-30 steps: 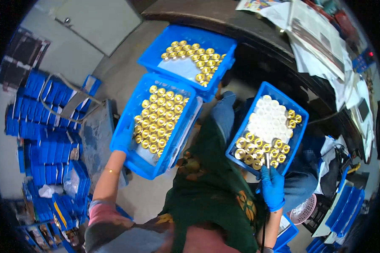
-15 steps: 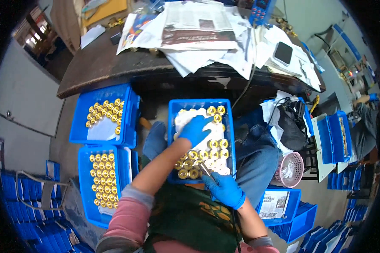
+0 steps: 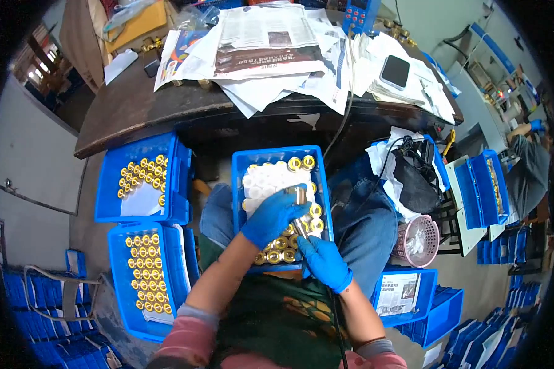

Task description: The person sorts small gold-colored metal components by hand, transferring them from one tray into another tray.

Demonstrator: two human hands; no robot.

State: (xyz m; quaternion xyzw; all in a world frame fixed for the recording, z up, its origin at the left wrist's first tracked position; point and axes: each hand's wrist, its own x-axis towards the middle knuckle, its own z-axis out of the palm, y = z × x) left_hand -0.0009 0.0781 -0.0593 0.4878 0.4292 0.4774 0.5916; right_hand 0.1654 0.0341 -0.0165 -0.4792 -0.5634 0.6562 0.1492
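Both hands are in bright blue rubbery gloves, left hand (image 3: 272, 216) and right hand (image 3: 324, 263), with bare forearms up to pushed-up pinkish sleeves with grey cuffs, plus a dark green apron with yellow print and blue jeans.

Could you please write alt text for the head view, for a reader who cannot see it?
Two blue-gloved hands, left hand and right hand, hold a metal tool over a blue tray of brass fittings on the person's lap. Two more blue trays sit left; a paper-strewn desk lies ahead.

Shiny brass fittings (image 3: 281, 245), plastic tray (image 3: 237, 184)
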